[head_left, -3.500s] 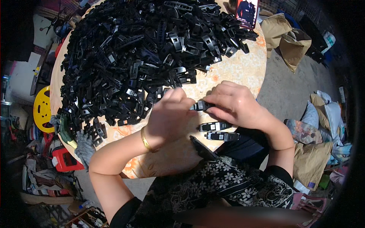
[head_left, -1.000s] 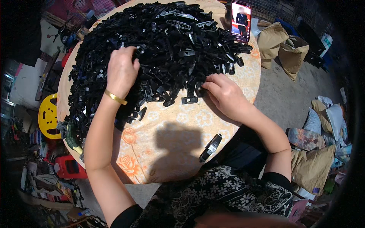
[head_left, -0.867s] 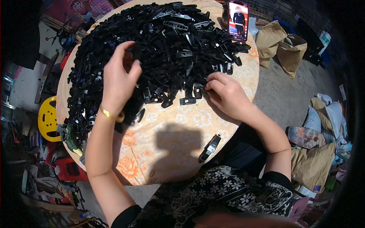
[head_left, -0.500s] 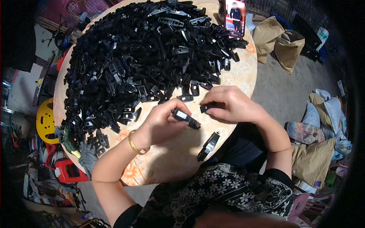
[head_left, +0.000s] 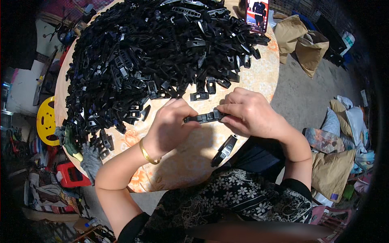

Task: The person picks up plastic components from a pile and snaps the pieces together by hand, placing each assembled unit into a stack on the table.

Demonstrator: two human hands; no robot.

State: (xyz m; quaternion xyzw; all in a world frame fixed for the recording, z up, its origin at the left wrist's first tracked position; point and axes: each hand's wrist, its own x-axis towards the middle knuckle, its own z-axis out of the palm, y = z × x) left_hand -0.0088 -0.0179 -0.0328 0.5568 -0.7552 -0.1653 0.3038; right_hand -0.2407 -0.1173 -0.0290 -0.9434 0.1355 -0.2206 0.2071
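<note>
Spanning the gap between both hands, a long black plastic clip (head_left: 204,118) sits above the near part of the round patterned table (head_left: 259,79). The left hand (head_left: 170,128) pinches its left end; the right hand (head_left: 248,113) pinches its right end. Another assembled clip (head_left: 224,150) lies just nearer, at the table edge. A large heap of black parts (head_left: 154,52) fills the far side, with a phone (head_left: 257,15) beyond.

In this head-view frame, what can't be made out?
- Join of the long black plastic clip: covered by the right hand and left hand.
- Lower layers of the heap of black plastic parts: buried.
- Upright phone: top cut by the frame edge.
- Floor clutter at the left: too dark and warped.
</note>
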